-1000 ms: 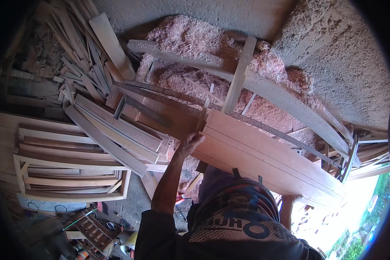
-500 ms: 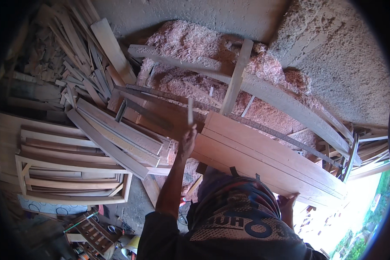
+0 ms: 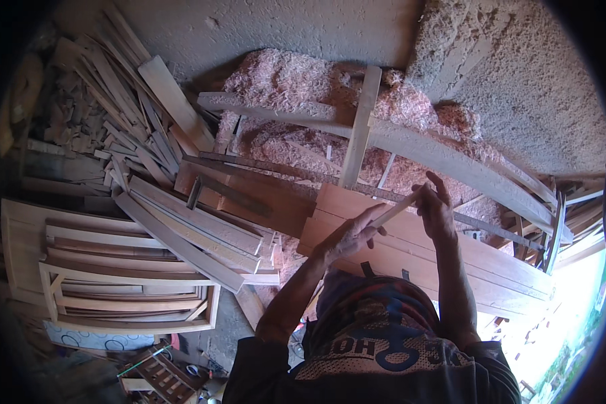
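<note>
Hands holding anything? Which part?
A thin wooden stick, held at its two ends: left hand on the lower end, right hand on the upper end.

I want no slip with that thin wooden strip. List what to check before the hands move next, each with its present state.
1. Thin wooden strip held at both ends: ok. Left hand grips the lower end, right hand the upper.
2. Strip lifted off the wide board: ok, it sits above it in the fingers.
3. Strip straight and unbroken: ok along the visible part; hidden parts inside the hands cannot tell.
4. Firmness of the grip: cannot tell.
5. Space around the hands: not ok. The upright plank, the long curved beam and a heap of shavings lie close behind.
</note>
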`<action>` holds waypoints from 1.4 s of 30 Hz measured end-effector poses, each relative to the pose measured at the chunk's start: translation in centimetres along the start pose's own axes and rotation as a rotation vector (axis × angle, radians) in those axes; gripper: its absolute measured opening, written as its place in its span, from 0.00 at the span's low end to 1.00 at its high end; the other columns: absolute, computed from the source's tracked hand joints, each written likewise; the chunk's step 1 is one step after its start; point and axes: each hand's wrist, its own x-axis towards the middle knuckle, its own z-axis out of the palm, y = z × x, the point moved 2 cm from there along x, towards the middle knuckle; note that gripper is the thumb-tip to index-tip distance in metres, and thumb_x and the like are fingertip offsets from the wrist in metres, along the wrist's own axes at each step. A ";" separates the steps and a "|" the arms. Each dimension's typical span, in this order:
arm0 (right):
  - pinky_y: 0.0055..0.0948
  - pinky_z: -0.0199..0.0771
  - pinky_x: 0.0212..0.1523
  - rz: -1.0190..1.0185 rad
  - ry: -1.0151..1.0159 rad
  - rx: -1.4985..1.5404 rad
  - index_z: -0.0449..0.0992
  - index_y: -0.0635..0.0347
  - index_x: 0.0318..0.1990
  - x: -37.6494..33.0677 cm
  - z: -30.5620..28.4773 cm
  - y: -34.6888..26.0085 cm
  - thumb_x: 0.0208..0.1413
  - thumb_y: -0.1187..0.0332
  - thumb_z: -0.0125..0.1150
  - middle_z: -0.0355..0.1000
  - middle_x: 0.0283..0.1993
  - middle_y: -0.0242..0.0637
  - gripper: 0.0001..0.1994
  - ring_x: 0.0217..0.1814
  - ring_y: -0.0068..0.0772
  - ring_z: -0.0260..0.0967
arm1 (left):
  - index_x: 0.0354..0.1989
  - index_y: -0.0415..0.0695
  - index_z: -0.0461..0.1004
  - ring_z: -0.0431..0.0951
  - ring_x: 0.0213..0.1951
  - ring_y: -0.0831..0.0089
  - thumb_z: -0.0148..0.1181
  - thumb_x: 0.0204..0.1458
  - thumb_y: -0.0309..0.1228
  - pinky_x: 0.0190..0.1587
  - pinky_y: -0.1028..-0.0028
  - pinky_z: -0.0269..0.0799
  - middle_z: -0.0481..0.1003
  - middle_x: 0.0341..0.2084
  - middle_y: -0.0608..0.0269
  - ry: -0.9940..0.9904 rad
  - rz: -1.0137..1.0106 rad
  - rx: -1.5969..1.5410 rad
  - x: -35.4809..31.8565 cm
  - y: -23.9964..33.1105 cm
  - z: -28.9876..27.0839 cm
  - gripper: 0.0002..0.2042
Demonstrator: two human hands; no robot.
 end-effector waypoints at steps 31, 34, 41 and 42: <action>0.27 0.79 0.30 0.267 -0.191 -0.308 0.76 0.67 0.53 22.5 11.1 9.0 0.66 0.63 0.58 0.78 0.32 0.37 0.16 0.32 0.25 0.76 | 0.58 0.35 0.73 0.79 0.44 0.33 0.36 0.62 0.69 0.46 0.46 0.74 0.79 0.41 0.31 0.688 -0.660 0.451 -0.1 -12.3 -11.1 0.43; 0.27 0.79 0.30 0.217 -0.153 -0.180 0.76 0.69 0.51 22.9 12.1 9.3 0.66 0.64 0.58 0.78 0.32 0.36 0.16 0.32 0.25 0.76 | 0.56 0.35 0.75 0.79 0.41 0.31 0.36 0.62 0.69 0.43 0.46 0.74 0.79 0.37 0.30 0.793 -0.536 0.504 -0.4 -13.1 -10.9 0.43; 0.28 0.80 0.31 0.262 -0.313 -0.243 0.78 0.67 0.50 21.7 12.1 11.4 0.64 0.64 0.60 0.79 0.31 0.38 0.15 0.32 0.26 0.78 | 0.57 0.33 0.75 0.71 0.59 0.33 0.37 0.60 0.71 0.60 0.50 0.69 0.75 0.52 0.29 0.713 -0.775 0.292 0.2 -8.8 -10.3 0.46; 0.28 0.81 0.32 0.276 -0.327 -0.274 0.79 0.66 0.49 21.0 12.8 11.1 0.63 0.63 0.60 0.79 0.31 0.38 0.15 0.32 0.25 0.78 | 0.57 0.33 0.75 0.71 0.60 0.34 0.37 0.60 0.72 0.61 0.50 0.68 0.74 0.53 0.29 0.739 -0.769 0.290 0.0 -8.9 -10.3 0.47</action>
